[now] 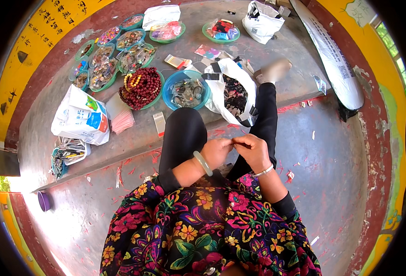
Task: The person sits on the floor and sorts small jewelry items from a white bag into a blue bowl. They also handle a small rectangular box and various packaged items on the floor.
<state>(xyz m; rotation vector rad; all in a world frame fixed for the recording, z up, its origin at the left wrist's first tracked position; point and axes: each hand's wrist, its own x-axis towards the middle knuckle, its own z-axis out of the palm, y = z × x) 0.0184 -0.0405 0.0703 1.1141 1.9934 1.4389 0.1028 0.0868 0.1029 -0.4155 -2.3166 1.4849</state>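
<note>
My left hand and my right hand meet fingertip to fingertip above my black-trousered legs, pinching something very small between them; what it is cannot be made out. A pale green bangle rings my left wrist and a thin silver bracelet my right. On the raised step just ahead stand a blue bowl of mixed trinkets, a green bowl heaped with dark red beads, and an open white bag of dark pieces.
Several green dishes of beads crowd the far left of the step, with more dishes and a white bag further back. A printed white sack and tools lie at left. A purple cup sits on the floor.
</note>
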